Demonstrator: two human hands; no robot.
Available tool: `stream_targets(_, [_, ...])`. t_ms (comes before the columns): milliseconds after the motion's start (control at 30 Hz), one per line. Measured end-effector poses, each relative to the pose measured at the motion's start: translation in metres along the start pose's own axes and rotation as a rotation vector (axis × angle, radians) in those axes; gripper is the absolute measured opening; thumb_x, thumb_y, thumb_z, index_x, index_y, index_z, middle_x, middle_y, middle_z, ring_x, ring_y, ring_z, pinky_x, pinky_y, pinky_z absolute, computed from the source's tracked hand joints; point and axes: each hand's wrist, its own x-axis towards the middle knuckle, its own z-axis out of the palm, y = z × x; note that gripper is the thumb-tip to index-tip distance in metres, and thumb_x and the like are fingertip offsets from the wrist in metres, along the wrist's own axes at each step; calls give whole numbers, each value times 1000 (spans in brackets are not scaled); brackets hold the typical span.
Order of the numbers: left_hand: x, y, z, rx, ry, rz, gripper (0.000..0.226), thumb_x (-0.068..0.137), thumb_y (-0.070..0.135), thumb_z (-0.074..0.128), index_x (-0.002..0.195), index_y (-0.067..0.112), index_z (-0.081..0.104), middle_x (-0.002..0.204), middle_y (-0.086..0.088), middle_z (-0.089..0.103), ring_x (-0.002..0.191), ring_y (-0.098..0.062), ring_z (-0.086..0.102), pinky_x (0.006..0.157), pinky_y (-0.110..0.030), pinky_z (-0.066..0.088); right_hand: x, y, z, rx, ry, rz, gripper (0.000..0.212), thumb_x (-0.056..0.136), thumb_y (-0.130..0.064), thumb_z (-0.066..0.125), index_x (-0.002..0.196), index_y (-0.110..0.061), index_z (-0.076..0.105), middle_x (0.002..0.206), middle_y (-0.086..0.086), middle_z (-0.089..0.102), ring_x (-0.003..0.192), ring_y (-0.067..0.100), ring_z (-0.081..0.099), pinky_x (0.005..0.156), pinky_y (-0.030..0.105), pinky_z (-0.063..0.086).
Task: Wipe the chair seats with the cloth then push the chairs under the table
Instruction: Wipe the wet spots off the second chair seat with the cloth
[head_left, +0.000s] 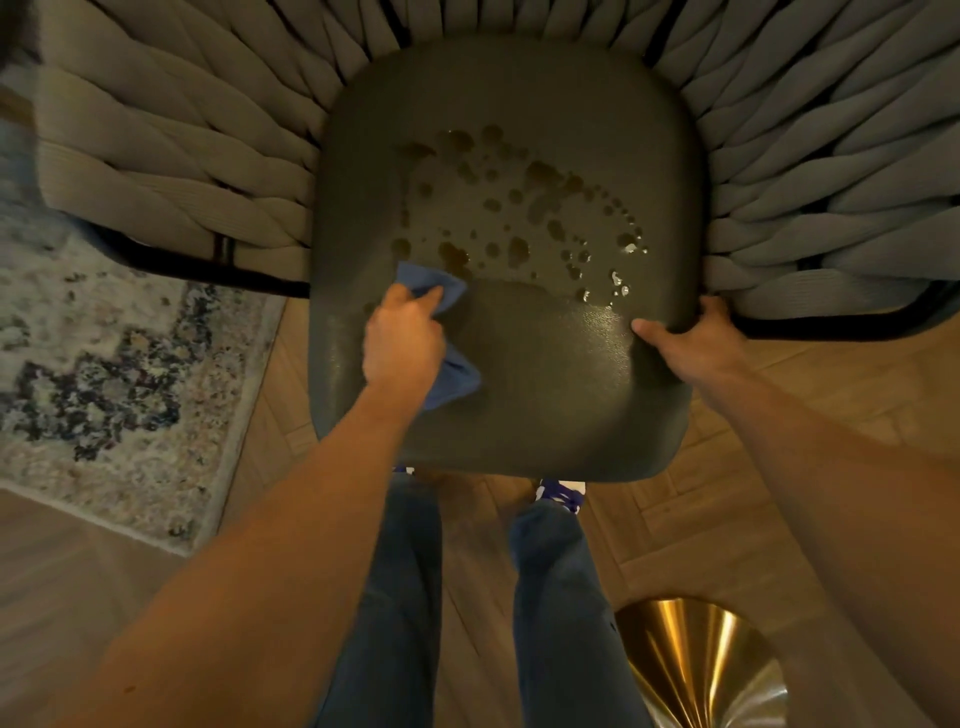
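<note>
Left hand presses cloth on wet seat.

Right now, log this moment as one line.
left hand: wiping with cloth | right hand: gripping seat edge | droplets: remaining

Home dining area — woven-back chair, patterned rug, wood floor

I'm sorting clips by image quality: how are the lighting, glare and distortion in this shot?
Head view: dim, warm indoor light; small glints on the wet droplets on the chair seat; strong glare on the gold base; wide-angle bending stretches both forearms and curves the woven backrest; the left hand with the blue cloth looks slightly soft.
</note>
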Motion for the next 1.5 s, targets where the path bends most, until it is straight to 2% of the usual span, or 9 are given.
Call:
stream_targets(267, [15, -97, -40, -30, 170, -142, 39, 86, 1, 52, 122, 5, 66, 104, -35, 58, 85, -47, 58, 73, -44, 46, 7, -25, -8, -78, -4, -26, 90, 71, -31, 90, 144, -9, 41, 143, 10, 54, 133, 30, 49, 105, 35, 41])
stream_targets(500, [18, -90, -33, -104, 164, -150, 36, 86, 2, 54, 119, 4, 68, 88, -28, 66, 80, -41, 59, 66, -37, 43, 4, -27, -13, -66, -23, -1, 91, 71, -29, 90, 145, -10, 40, 143, 9, 54, 134, 29, 48, 103, 33, 40])
stream_targets(700, [18, -49, -15, -153, 131, -117, 40, 84, 16, 53, 120, 15, 69, 96, -23, 66, 84, -36, 61, 71, -38, 48, 7, -23, -15, 18, -72, 29, 97, 62, -44, 91, 142, -19, 43, 138, 5, 57, 128, 26, 53, 105, 39, 46])
stream_targets(833, [12, 12, 5, -227, 75, -96, 43, 82, 20, 52, 122, 19, 68, 109, -19, 65, 95, -36, 62, 83, -40, 50, 9, -23, -20, 118, -90, 82, 104, 61, -84, 60, 146, -27, 44, 143, 4, 54, 131, 28, 51, 109, 47, 44])
stream_targets(1000, [6, 90, 27, -280, -14, -81, 41, 87, 16, 55, 126, 23, 65, 123, -14, 60, 107, -34, 58, 91, -38, 44, 7, -29, -24, 144, -69, 74, 87, 82, -86, 26, 137, -25, 55, 138, 4, 55, 129, 29, 51, 108, 50, 43])
stream_targets(1100, [-2, 136, 43, -345, -91, 5, 41, 89, 15, 53, 128, 24, 63, 125, -15, 57, 109, -36, 57, 94, -39, 44, 13, -27, -24, 193, -69, 91, 109, 59, -104, 16, 128, -32, 60, 128, 1, 61, 121, 29, 57, 103, 54, 47])
stream_targets(1200, [-7, 177, 59, -340, -157, 60, 40, 91, 17, 52, 129, 26, 62, 125, -15, 56, 109, -38, 57, 91, -41, 46, 30, -13, -20, 231, -75, 94, 135, 39, -111, 10, 135, -28, 58, 139, 7, 59, 128, 32, 55, 107, 53, 44])
stream_targets(1367, [-14, 229, 78, -292, -204, 183, 23, 93, 20, 54, 111, 17, 68, 112, -13, 56, 92, -37, 62, 72, -40, 53, 12, -30, -25, 213, -84, 59, 75, 86, -84, 17, 83, -25, 62, 105, 11, 70, 102, 30, 65, 96, 53, 51])
stream_targets(1500, [-14, 237, 82, -240, -209, 191, 22, 93, 16, 55, 110, 10, 68, 118, -13, 54, 95, -35, 60, 75, -44, 55, 24, -21, -22, 172, -62, 39, 64, 99, -69, 17, 92, -23, 61, 102, 8, 66, 97, 26, 61, 92, 44, 49])
